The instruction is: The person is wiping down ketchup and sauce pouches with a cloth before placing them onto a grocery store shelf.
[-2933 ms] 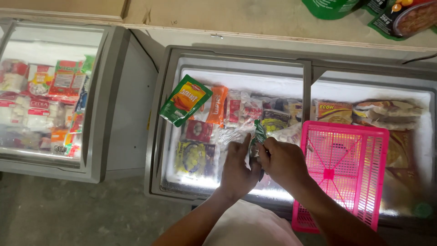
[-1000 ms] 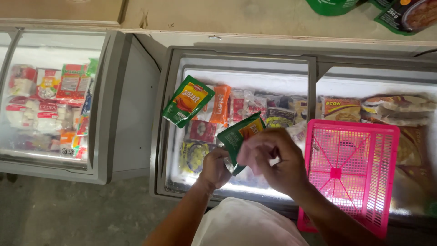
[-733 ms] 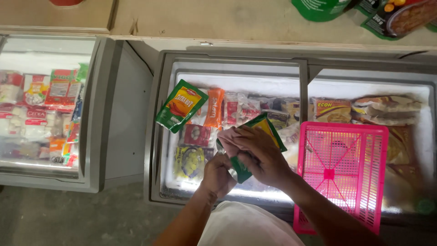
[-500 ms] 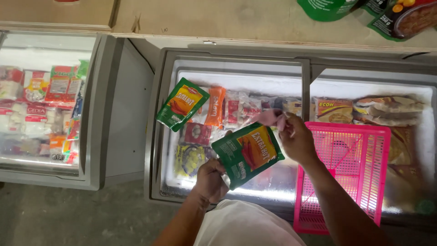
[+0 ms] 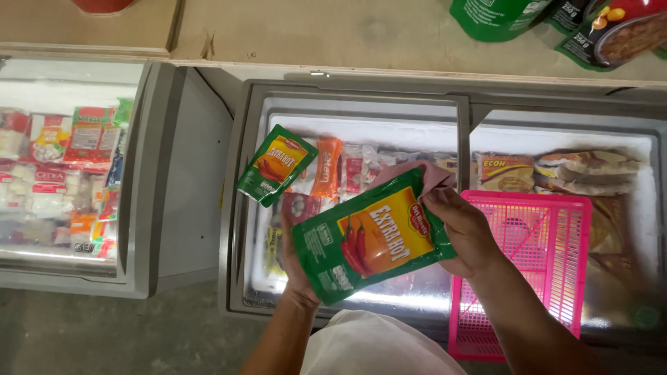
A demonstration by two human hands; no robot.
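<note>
Both my hands hold a green sauce pouch (image 5: 368, 239) with a yellow and red label, flat and face up above the glass lid of a chest freezer (image 5: 240, 208). My left hand (image 5: 295, 267) supports the pouch from below at its lower left corner, mostly hidden behind it. Gripping the upper right edge is my right hand (image 5: 465, 232), which also pinches a pinkish cloth (image 5: 417, 173) behind the pouch. A second, like pouch (image 5: 276, 164) lies on the freezer lid at the upper left.
A pink plastic basket (image 5: 556, 264) rests on the freezer's right side. Frozen packets (image 5: 347, 170) show through the glass. Another chest freezer (image 5: 62, 173) with packets stands at left. A wooden shelf (image 5: 313, 35) above holds green pouches (image 5: 497, 14).
My hands have lifted the pouch out from the freezer lid area, turned it face up and brought it nearer the camera. My right hand shifted to its right edge.
</note>
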